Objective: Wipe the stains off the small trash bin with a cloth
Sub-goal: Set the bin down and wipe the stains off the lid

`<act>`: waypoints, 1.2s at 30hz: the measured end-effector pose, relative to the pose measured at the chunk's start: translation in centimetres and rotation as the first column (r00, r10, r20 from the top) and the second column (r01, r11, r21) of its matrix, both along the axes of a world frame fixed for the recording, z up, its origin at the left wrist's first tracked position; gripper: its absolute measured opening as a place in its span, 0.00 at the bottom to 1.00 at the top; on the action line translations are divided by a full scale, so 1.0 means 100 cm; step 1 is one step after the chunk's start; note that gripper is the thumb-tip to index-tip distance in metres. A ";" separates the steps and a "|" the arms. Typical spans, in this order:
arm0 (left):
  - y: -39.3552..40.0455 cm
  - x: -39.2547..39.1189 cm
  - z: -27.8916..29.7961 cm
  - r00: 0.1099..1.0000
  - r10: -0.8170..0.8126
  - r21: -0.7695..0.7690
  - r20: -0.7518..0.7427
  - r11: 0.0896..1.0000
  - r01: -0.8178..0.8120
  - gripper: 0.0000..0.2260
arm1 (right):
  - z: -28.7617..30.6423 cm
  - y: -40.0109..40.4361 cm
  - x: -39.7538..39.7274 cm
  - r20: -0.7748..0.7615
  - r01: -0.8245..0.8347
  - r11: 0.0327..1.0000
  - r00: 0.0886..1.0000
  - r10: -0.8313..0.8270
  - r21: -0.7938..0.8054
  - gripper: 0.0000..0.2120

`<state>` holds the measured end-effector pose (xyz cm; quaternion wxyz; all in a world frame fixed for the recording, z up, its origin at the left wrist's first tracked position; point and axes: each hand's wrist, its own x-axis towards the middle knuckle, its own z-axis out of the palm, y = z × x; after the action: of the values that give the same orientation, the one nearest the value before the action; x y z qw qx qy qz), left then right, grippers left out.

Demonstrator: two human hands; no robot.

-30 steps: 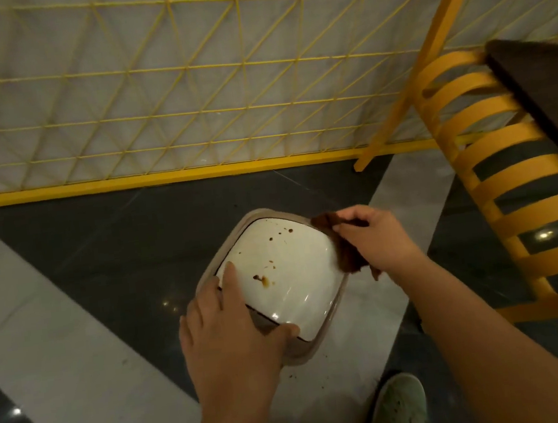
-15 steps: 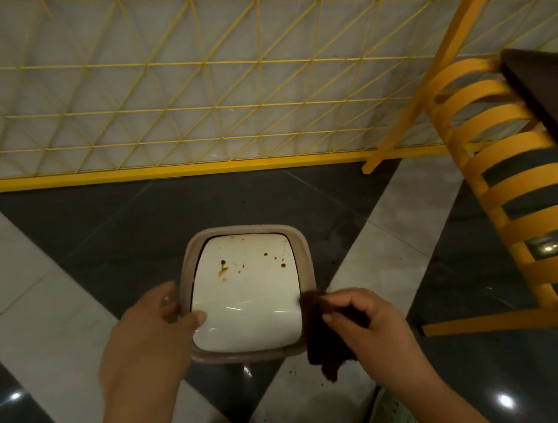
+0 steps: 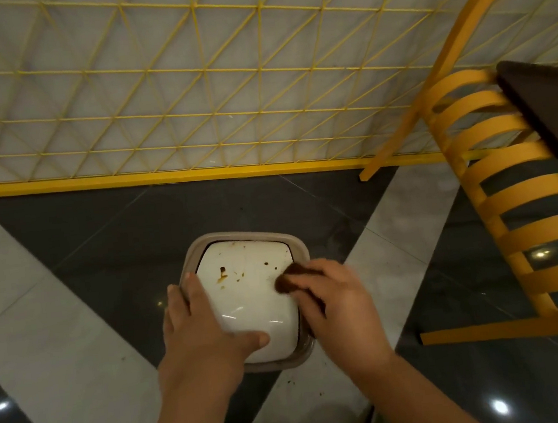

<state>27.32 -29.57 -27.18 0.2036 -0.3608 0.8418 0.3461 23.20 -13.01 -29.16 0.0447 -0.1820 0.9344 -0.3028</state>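
White plastic, glossy and dotted with brown stains (image 3: 222,275), forms the lid of the small trash bin (image 3: 247,283), which stands on the floor in the lower middle of the frame, ringed by a grey-beige rim. The left hand (image 3: 200,329) lies over the lid's lower-left corner: its fingers reach up along the left edge and rim, while the thumb stretches across the lid's near edge, so the hand clasps the bin's corner. The right hand (image 3: 335,305) comes in from the lower right with its fingers curled round a dark brown cloth (image 3: 286,281), whose bunched end presses on the right part of the lid, just below two small spots. The largest stains sit in the lid's upper-left area, apart from the cloth. The floor (image 3: 73,301) beneath shows dark and pale grey tiles meeting in angled bands. A yellow lattice fence (image 3: 189,93) runs across the upper frame, and a yellow slatted chair (image 3: 516,186) fills the right side, with a dark tabletop (image 3: 552,106) above it.
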 end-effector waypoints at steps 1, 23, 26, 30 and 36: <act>0.000 0.000 -0.001 1.000 0.000 -0.004 -0.004 1.000 0.000 0.58 | 0.003 -0.004 0.012 -0.039 -0.053 0.999 0.998 0.054 0.012 0.11; -0.004 0.002 -0.009 0.997 -0.055 -0.055 -0.059 0.997 0.052 0.57 | 0.003 -0.012 -0.028 -0.008 0.023 0.993 1.000 -0.022 0.119 0.10; -0.010 0.001 -0.010 0.996 -0.069 -0.054 -0.055 0.996 0.066 0.58 | -0.002 -0.011 -0.052 0.143 0.077 0.987 0.985 -0.096 0.138 0.11; -0.017 0.002 -0.006 0.997 -0.042 -0.098 -0.059 0.995 0.036 0.62 | 0.000 -0.003 -0.042 0.195 0.080 0.990 0.976 -0.103 0.120 0.09; -0.023 0.005 -0.001 0.990 0.018 -0.076 -0.142 0.997 -0.029 0.43 | -0.002 0.010 0.000 0.193 0.150 0.988 0.969 -0.153 0.032 0.12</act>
<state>27.83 -31.86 -27.24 0.1250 -0.3529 0.8627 0.3399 23.20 -12.05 -29.34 0.1142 -0.0794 0.9393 -0.3137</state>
